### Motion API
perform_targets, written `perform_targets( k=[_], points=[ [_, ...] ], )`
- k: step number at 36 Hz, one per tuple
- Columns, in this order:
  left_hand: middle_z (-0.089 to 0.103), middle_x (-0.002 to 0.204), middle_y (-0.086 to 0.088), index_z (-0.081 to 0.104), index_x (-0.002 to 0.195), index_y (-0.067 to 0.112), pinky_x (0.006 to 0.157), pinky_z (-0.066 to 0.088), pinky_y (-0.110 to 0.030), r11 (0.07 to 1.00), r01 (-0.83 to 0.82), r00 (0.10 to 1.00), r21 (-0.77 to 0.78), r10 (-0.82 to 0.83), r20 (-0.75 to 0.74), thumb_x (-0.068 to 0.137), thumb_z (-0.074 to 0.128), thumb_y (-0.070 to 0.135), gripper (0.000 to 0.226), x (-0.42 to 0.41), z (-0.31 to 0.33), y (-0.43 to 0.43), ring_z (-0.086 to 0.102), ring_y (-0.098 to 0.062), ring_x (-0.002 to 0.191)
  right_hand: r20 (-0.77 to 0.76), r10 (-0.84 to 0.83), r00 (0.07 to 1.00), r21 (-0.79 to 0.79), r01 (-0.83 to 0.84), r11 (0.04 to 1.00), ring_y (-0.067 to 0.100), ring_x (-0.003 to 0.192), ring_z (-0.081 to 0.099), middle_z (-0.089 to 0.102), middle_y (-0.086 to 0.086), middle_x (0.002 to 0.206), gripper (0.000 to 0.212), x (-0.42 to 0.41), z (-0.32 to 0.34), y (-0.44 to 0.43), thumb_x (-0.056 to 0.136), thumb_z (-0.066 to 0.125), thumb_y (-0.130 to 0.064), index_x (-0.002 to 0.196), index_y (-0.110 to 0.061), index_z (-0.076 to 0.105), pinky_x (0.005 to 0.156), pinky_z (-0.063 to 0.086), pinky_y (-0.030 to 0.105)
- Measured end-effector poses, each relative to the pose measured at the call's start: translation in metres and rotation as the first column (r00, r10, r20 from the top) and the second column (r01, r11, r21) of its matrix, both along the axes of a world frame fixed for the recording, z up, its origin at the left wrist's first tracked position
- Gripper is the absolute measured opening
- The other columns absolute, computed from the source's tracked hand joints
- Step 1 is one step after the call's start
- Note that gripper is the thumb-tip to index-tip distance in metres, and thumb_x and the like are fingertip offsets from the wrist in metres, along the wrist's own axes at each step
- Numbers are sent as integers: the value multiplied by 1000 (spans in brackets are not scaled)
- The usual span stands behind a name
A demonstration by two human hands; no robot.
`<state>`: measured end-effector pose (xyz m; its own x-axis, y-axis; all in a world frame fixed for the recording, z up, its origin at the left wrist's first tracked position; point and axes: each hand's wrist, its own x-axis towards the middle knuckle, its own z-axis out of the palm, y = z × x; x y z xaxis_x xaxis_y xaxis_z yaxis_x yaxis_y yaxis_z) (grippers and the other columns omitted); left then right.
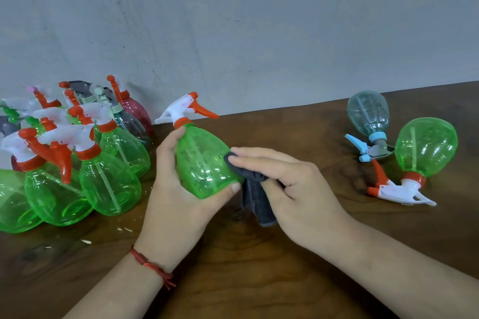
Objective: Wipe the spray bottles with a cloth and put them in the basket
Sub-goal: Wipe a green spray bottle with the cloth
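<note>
Dark wooden surface (233, 267) stands before a grey wall (233, 21). The left hand (176, 194) grips a green spray bottle (202, 160): its fingers (166, 147) curl round the far left side of the body and the thumb lies at the near right edge of the base. The long axis of the bottle runs from the base, near the palm, up and away to the white head. The orange nozzle points to the right and the white trigger to the left. I cannot tell if the base touches the surface.

The right hand (293, 189) holds a dark grey cloth (255, 202). Its two upper fingers (259, 153) lie nearly straight and press the cloth on the right side of the bottle; the lower fingers curl round the cloth, which hangs down below them.

Just left of the left fingers stands a group of spray bottles (85, 153), mostly green. Well apart to the right of the right fingers lie a pale blue bottle (368, 114) and a second green bottle (425, 145), heads toward the person.
</note>
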<state>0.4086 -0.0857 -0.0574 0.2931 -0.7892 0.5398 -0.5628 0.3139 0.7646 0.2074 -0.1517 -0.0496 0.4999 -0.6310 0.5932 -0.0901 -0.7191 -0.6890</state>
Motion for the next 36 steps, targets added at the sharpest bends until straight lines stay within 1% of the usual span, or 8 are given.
perform_targets(
  k=[5, 7, 11, 17, 21, 25, 28, 36],
  points=[
    [50, 154, 14, 37, 157, 32, 118, 46, -39, 986, 163, 980, 32, -166, 109, 63, 102, 30, 114, -10, 2, 5, 53, -18, 144, 89, -39, 995, 75, 33, 997, 0, 136, 56, 66, -16, 140, 56, 1, 2, -7, 99, 49, 17, 134, -20, 73, 117, 42, 22],
    [50, 155, 11, 37, 157, 32, 117, 46, -35, 973, 224, 963, 51, -229, 141, 63, 102, 31, 115, -16, 2, 8, 53, -20, 145, 151, -6, 988, 205, -25, 978, 0, 134, 58, 69, -16, 137, 53, -1, 5, -9, 101, 48, 14, 132, -21, 73, 115, 43, 20],
    [50, 155, 10, 35, 158, 30, 116, 44, -23, 956, 292, 951, 40, -294, 94, 62, 102, 29, 117, -21, 4, 13, 52, -17, 146, 368, 78, 927, 497, -267, 825, 25, 125, 67, 74, -1, 132, 53, -3, 12, -11, 102, 40, 8, 131, -21, 73, 106, 52, 53],
    [46, 158, 11, 33, 160, 39, 118, 47, -39, 955, 279, 934, 99, -294, 204, 65, 101, 39, 117, -11, 5, 9, 53, -22, 144, 423, 91, 901, 530, -328, 782, 25, 133, 63, 71, 8, 135, 55, -6, 8, -14, 94, 36, 5, 134, -11, 71, 118, 42, 50],
    [48, 154, 12, 35, 160, 30, 117, 44, -27, 969, 230, 925, 89, -246, 290, 68, 101, 33, 114, -9, 5, 8, 54, -16, 142, 299, 60, 953, 463, -199, 864, 20, 124, 68, 72, -1, 133, 56, -6, 6, -15, 104, 35, 11, 130, -22, 73, 104, 54, 54],
    [47, 154, 9, 35, 162, 22, 116, 39, -18, 977, 206, 919, 60, -214, 331, 69, 101, 27, 114, -12, 5, 7, 51, -14, 144, 206, 61, 977, 330, -128, 935, 4, 135, 59, 69, -12, 139, 50, -6, 8, -13, 104, 43, 13, 129, -18, 73, 118, 44, 31],
    [47, 154, 10, 36, 162, 24, 116, 38, -15, 991, 130, 943, 44, -137, 303, 65, 102, 33, 117, -11, 3, 7, 48, -10, 145, 113, 53, 992, 194, -75, 978, 3, 141, 53, 63, -11, 146, 45, -2, 3, -10, 106, 48, 10, 134, -17, 71, 120, 40, 28],
    [54, 147, 13, 37, 156, 38, 114, 49, -37, 995, -90, 994, 50, 86, 69, 62, 100, 42, 113, 2, 4, 1, 57, -7, 134, -85, 86, 993, -34, -89, 995, 0, 147, 44, 52, -17, 156, 62, 0, -4, -3, 99, 48, 16, 143, -24, 66, 122, 38, 29]
  ],
)
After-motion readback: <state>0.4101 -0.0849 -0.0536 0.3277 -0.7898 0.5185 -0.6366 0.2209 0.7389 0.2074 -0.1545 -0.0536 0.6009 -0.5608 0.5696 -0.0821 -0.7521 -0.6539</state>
